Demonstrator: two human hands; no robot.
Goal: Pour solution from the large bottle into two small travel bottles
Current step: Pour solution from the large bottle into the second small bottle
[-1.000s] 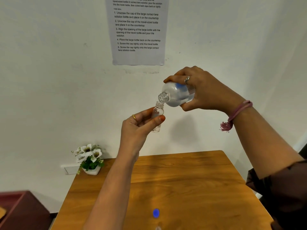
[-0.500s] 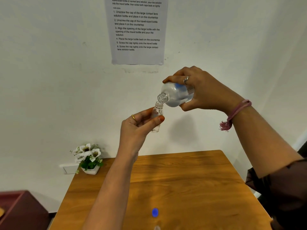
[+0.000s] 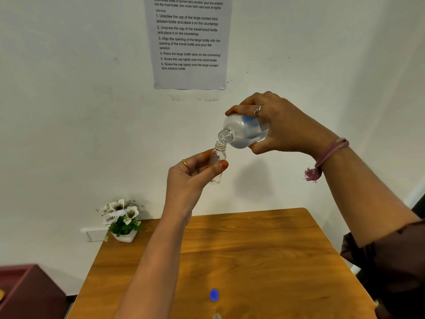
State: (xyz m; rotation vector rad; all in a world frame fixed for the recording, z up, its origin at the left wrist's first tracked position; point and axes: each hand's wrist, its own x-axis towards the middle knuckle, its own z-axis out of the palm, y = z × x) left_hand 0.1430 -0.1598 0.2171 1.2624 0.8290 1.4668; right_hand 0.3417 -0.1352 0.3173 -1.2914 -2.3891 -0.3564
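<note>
My right hand [image 3: 289,127] grips the large clear bottle [image 3: 241,132], uncapped and tipped on its side with its mouth pointing down and left. Its mouth sits right over the open neck of a small clear travel bottle [image 3: 217,157], held upright well above the table. My left hand [image 3: 190,176] pinches that small bottle between thumb and fingers. A blue cap [image 3: 214,294] lies on the wooden table [image 3: 264,249] near the front. At the bottom edge of the frame the top of another small clear item [image 3: 216,316] shows, mostly cut off.
A small white pot of white flowers [image 3: 122,219] stands at the table's back left corner against the wall. A printed instruction sheet [image 3: 189,42] hangs on the wall. A dark red box [image 3: 30,291] sits lower left, off the table.
Both hands and the two bottles keep the same pose, mouth over neck. Only the camera view has shifted slightly.
</note>
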